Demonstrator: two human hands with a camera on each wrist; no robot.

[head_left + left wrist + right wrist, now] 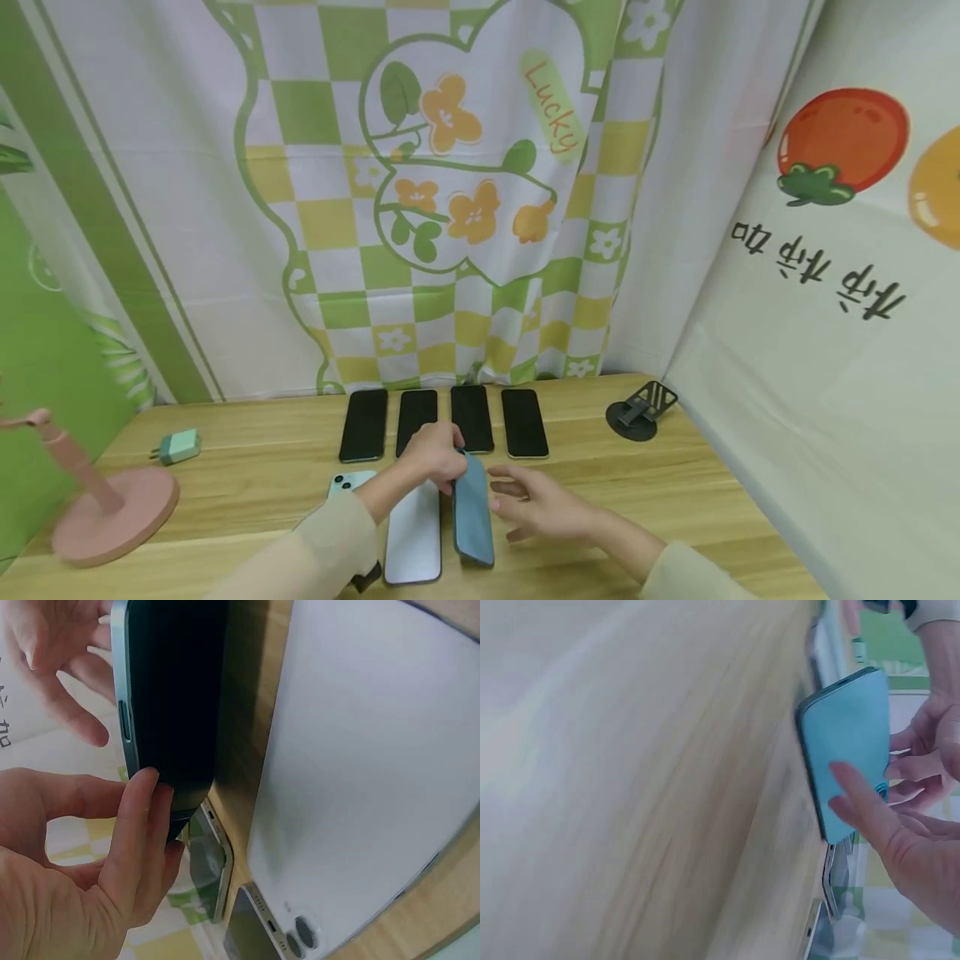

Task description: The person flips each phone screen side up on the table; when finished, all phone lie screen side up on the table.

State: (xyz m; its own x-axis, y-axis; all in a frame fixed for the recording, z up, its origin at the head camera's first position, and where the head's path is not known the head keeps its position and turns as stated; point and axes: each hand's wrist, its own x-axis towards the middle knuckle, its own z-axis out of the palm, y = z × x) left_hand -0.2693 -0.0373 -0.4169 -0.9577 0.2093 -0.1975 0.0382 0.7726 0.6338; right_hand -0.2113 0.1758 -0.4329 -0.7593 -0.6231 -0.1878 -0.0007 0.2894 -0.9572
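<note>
My left hand [433,454] pinches a blue phone [474,517] at its far end and holds it tilted up on edge over the wooden table. In the left wrist view, the fingers lie against the dark screen of the phone [176,697]. My right hand [543,507] is just right of the phone, fingers spread and relaxed. The right wrist view shows the phone's blue back [847,720], with the right fingers overlapping it. Left of it a white phone [414,537] lies back up. A mint phone [352,480] is partly hidden by my left forearm.
Several phones lie dark screen up in a row at the back, such as the rightmost phone [525,423]. A black folding stand [636,417] is at the right. A green charger plug [180,447] and a pink stand base [116,517] sit at the left. A patterned curtain [465,317] hangs behind.
</note>
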